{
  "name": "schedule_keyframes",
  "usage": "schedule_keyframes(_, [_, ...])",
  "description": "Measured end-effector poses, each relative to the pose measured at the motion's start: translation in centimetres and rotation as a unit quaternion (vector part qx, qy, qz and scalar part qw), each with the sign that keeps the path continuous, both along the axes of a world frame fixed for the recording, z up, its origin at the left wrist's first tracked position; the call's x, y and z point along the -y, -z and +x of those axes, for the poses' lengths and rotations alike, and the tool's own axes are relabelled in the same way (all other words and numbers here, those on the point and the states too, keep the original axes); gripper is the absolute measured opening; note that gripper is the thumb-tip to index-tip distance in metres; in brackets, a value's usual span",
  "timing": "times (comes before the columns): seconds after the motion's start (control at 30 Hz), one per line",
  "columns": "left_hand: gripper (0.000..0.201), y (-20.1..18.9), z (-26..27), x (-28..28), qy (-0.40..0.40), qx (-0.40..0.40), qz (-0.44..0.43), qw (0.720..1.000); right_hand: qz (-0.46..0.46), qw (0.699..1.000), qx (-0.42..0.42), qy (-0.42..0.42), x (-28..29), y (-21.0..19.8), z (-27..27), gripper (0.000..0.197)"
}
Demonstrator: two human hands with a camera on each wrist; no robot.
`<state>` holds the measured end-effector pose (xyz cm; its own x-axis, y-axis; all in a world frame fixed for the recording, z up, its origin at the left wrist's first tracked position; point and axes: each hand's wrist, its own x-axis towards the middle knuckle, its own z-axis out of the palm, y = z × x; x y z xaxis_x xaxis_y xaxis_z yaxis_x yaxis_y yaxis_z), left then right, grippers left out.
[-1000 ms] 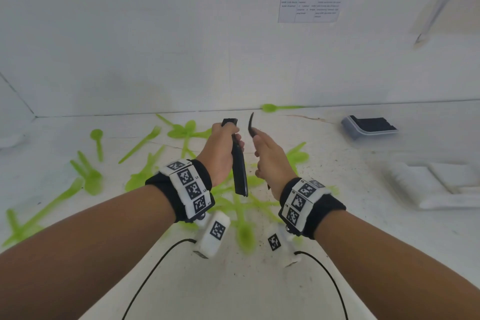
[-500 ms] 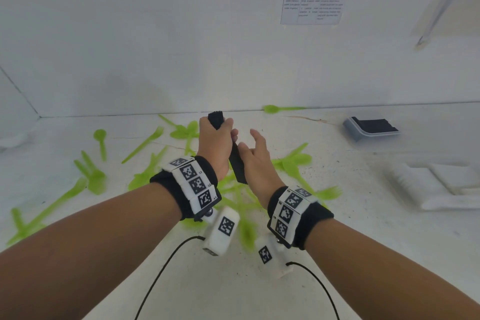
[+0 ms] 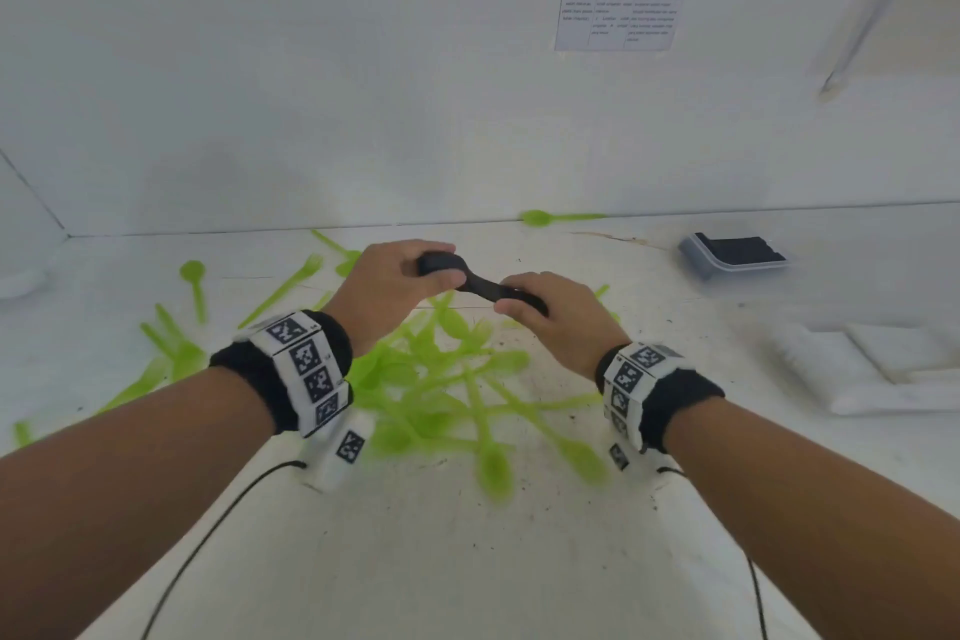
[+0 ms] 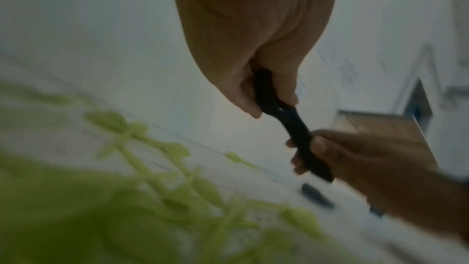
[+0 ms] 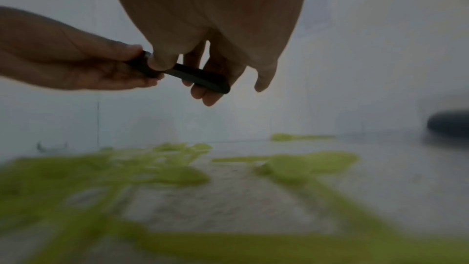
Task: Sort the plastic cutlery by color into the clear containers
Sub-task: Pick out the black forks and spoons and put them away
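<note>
Green plastic cutlery [image 3: 447, 395] lies scattered across the white bench [image 3: 467, 561]. Above the pile, the left hand [image 3: 387, 286] grasps one end of a bundle of black plastic cutlery [image 3: 480, 283]; the right hand [image 3: 558, 314] grasps the other end. Far right, a clear container [image 3: 732, 257] holds black pieces.

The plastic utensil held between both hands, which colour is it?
Black plastic utensil; clearest in the head view.

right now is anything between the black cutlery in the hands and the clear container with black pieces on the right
Nothing visible. Both the left hand and right hand grip the black cutlery in the air; bare table lies between it and the clear container.
</note>
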<state>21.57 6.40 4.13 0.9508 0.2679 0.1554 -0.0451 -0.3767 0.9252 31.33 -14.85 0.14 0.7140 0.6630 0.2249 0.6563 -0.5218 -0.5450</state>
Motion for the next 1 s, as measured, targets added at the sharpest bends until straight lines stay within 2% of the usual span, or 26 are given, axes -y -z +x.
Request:
schedule_keyframes(0.07, [0.03,0.4,-0.6,-0.5,0.037,-0.015,0.14,0.989,-0.099,0.992,0.071,-0.02,1.2,-0.7,1.3,0.034])
schedule_keyframes(0.1, [0.03,0.7,-0.7,-0.4,0.045,-0.016,0.162,0.986,-0.141,0.985,0.092,-0.027,1.7,-1.1,1.6,0.036])
schedule_keyframes(0.2, [0.027,1.2,0.0,0.7,0.042,0.005,0.149,0.988,-0.183,0.975,0.123,-0.02,3.2,-2.2,2.2,0.037])
schedule_keyframes(0.53, [0.027,0.7,6.0,8.4,0.065,0.024,0.178,0.982,-0.181,0.973,0.142,0.028,11.7,-4.1,5.0,0.034])
schedule_keyframes(0.7, [0.027,0.0,10.9,15.6,0.052,0.051,0.185,0.98,-0.184,0.972,0.144,0.038,18.6,-5.4,9.3,0.034])
schedule_keyframes(0.87, [0.027,-0.4,15.6,24.0,0.037,0.034,0.175,0.983,-0.198,0.973,0.113,0.034,26.5,-6.7,13.9,0.033])
schedule_keyframes(1.0, [0.025,-0.2,18.5,28.7,0.027,0.023,0.189,0.981,-0.215,0.973,0.086,0.025,30.7,-6.8,17.1,0.035])
